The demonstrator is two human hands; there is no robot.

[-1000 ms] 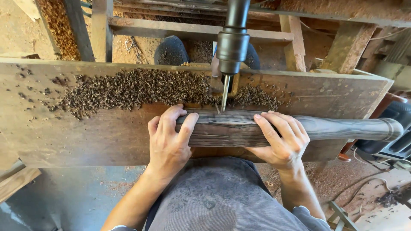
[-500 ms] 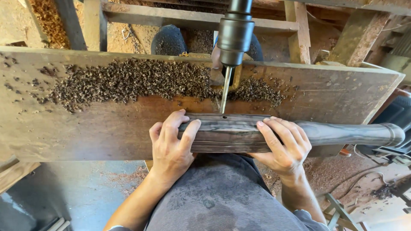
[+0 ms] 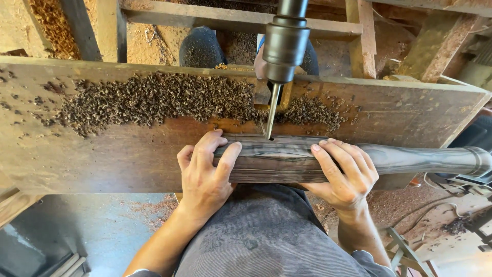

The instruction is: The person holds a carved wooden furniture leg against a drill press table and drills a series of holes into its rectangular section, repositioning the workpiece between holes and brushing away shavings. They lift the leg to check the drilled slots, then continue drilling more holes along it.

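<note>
A long dark turned wooden piece (image 3: pixel 400 159) lies across the near edge of a worn wooden work table (image 3: pixel 102 154). My left hand (image 3: pixel 205 172) clamps its left end from above. My right hand (image 3: pixel 343 172) wraps over it a little further right. Between my hands a drill bit (image 3: pixel 271 117) under a dark chuck (image 3: pixel 285 43) comes straight down, its tip at a small hole in the top of the wood.
A thick band of dark wood shavings (image 3: pixel 154 100) covers the table behind the piece. Wooden frame beams (image 3: pixel 230 18) and sawdust lie beyond the table. Cables and metal parts (image 3: pixel 451 215) sit on the floor at the right.
The drill bit has come down and its tip now meets the top of the wooden piece. Both hands keep the same grip.
</note>
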